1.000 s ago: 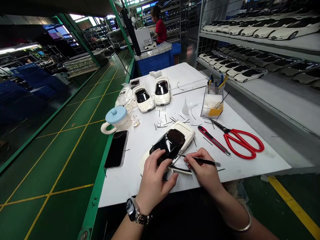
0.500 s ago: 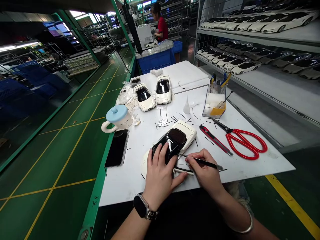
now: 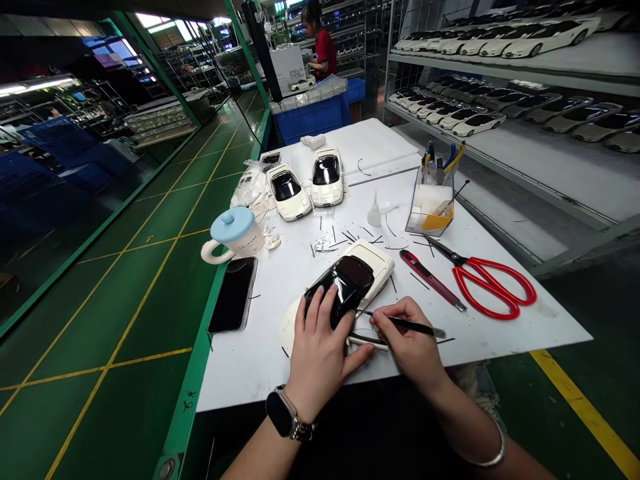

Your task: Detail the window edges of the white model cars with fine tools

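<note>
A white model car (image 3: 377,263) with a black roof and windscreen lies at an angle on the white tabletop, a door open on its near side. Over its windscreen and front, my left hand (image 3: 320,347) grips it, fingers spread across the glass and thumb by the open door. My right hand (image 3: 410,343) pinches a pair of black tweezers (image 3: 413,325). The thin tip reaches the car's door opening, close to my left index finger. Whatever the tip touches is too small to make out.
Red-handled scissors (image 3: 493,287), a red utility knife (image 3: 433,280) and a clear tool holder (image 3: 431,203) stand or lie rightward. Black strips (image 3: 353,237) are scattered behind the car. Leftward are a phone (image 3: 233,295) and lidded mug (image 3: 237,233); two white model cars (image 3: 327,179) sit farther back.
The view has shifted slightly. Both hands, the tweezers and the model car stay in nearly the same places.
</note>
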Tool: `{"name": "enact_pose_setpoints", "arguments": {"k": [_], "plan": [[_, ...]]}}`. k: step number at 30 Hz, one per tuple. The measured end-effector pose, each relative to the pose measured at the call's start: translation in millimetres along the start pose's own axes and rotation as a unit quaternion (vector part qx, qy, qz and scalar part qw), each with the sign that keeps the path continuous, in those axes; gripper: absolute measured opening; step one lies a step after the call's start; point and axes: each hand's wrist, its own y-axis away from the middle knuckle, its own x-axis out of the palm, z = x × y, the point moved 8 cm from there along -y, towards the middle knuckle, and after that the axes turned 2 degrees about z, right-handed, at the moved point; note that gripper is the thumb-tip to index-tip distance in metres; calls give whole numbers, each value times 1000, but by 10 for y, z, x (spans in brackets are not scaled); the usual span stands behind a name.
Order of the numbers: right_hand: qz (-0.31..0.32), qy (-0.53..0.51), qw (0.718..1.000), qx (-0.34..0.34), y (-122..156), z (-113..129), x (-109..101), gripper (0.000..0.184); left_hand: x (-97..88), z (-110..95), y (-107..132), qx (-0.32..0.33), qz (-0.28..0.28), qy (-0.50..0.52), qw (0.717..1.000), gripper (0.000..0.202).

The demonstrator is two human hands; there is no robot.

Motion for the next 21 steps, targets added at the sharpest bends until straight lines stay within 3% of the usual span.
{"name": "enact_pose_setpoints", "arguments": {"k": [14, 18, 21], "plan": [[7, 71, 997, -12, 0, 16, 24, 25, -4, 19, -4, 8, -1, 25, 1000, 40], [31, 144, 988, -40, -100, 213, 26, 21, -9, 49, 22, 14, -6, 61, 998, 35], [102, 215, 968, -76, -238, 480, 130, 16, -17, 65, 51, 17, -21, 96, 995, 32]]}}
